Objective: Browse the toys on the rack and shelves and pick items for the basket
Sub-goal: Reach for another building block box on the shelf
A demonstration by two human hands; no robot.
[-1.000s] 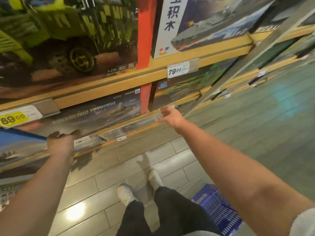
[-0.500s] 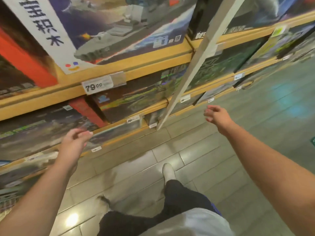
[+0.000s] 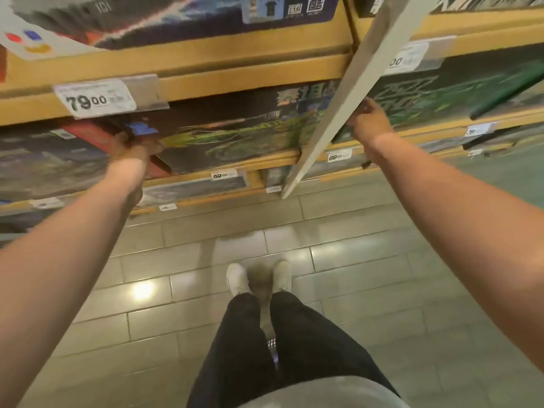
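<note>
Gripping a dark box (image 3: 229, 134) on the middle shelf (image 3: 235, 163), under the 79.00 tag (image 3: 94, 100): left hand (image 3: 129, 148) curled round its left end, right hand (image 3: 368, 122) at its right end by the white post (image 3: 347, 92), its fingers hidden, so its hold cannot be told. Step in hand, likely: draw the box out level, both ends together, clear of the post. Basket barely glimpsed between the legs.
</note>
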